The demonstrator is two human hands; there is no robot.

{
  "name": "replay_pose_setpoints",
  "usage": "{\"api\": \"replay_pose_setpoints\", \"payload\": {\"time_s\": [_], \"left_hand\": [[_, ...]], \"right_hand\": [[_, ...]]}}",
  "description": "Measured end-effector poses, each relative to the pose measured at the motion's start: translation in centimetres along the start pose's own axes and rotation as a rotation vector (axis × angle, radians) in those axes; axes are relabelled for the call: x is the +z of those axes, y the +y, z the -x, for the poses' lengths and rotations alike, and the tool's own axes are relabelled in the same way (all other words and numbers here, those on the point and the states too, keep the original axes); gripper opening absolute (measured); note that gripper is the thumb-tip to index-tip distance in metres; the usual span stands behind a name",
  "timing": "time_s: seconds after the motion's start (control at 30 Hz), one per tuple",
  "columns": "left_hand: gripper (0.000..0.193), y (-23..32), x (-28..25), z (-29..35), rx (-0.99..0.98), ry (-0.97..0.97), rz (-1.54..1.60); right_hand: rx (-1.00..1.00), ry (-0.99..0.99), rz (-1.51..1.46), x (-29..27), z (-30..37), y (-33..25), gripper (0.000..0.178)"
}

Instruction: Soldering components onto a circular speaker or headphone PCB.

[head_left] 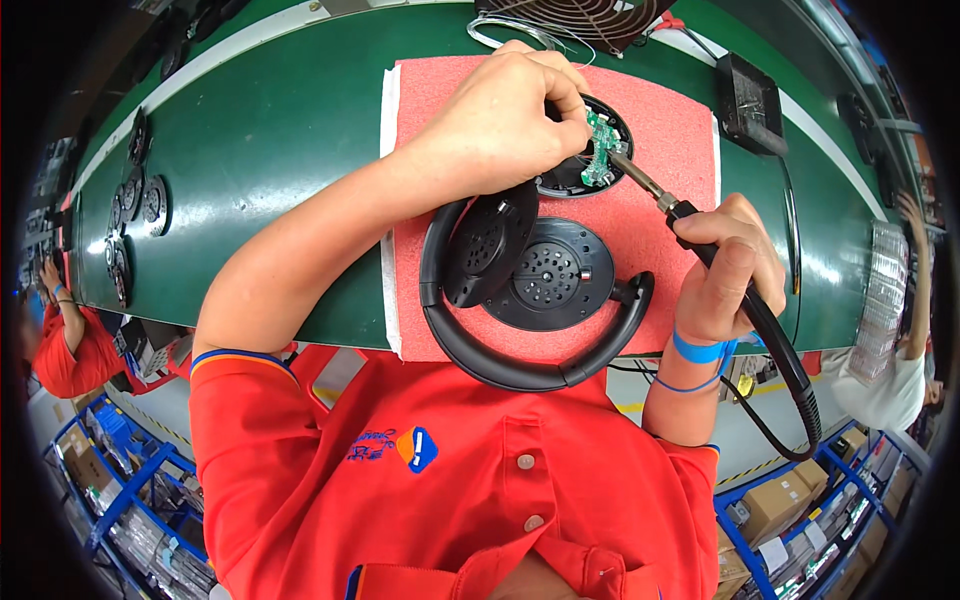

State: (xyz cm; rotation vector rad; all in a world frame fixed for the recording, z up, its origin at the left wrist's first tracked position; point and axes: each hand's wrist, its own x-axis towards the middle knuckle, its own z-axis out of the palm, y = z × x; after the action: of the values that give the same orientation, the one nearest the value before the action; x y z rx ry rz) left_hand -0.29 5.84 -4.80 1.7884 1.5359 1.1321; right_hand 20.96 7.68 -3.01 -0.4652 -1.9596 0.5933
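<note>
My right hand [735,260] is closed round a soldering iron [690,217], its tip touching or just above the right edge of a green circuit board [600,150]. That board lies in an open round black earcup [625,120]. Over the earcup's left side, my left hand [520,120] has thumb and forefinger pinched together; whatever they hold is too small or hidden to make out. Below, nearer me, lies a black headphone headband [540,375], with a perforated speaker plate [550,275] and a tilted earcup part [492,245] inside its curve.
A pink foam mat [670,100] covers part of the green bench [270,130]. At the back stand a wire-grilled fan [570,20] and a black tray [750,105]. Several round black parts [154,205] lie left. The iron's black cable [770,430] hangs at right. Other people work at both sides.
</note>
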Motion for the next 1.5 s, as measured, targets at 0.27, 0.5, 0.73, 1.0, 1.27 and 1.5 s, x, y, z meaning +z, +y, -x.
{"api": "replay_pose_setpoints", "payload": {"time_s": [0.27,0.5,0.73,1.0,1.27,1.5], "left_hand": [[0.011,-0.2,0.0,0.0,-0.056,-0.064,-0.032],[0.011,-0.4,0.4,-0.1,0.046,0.046,0.09],[0.011,-0.3,0.3,0.0,0.049,0.044,0.097],[0.012,0.0,-0.2,-0.1,0.003,-0.018,0.031],[0.013,0.4,-0.4,0.0,-0.093,-0.088,-0.006],[0.012,0.4,-0.3,0.0,-0.091,-0.089,0.014]], "right_hand": [[-0.024,0.026,-0.043,0.3,0.0,0.6,0.027],[0.028,-0.001,0.03,0.3,-0.1,-0.2,0.044],[0.021,-0.018,0.036,0.4,-0.1,-0.2,0.043],[0.006,-0.028,0.041,0.4,-0.1,-0.2,0.042],[-0.014,-0.056,0.07,0.5,-0.1,-0.5,0.042],[-0.039,0.055,0.043,0.2,0.2,-0.4,0.046]]}}
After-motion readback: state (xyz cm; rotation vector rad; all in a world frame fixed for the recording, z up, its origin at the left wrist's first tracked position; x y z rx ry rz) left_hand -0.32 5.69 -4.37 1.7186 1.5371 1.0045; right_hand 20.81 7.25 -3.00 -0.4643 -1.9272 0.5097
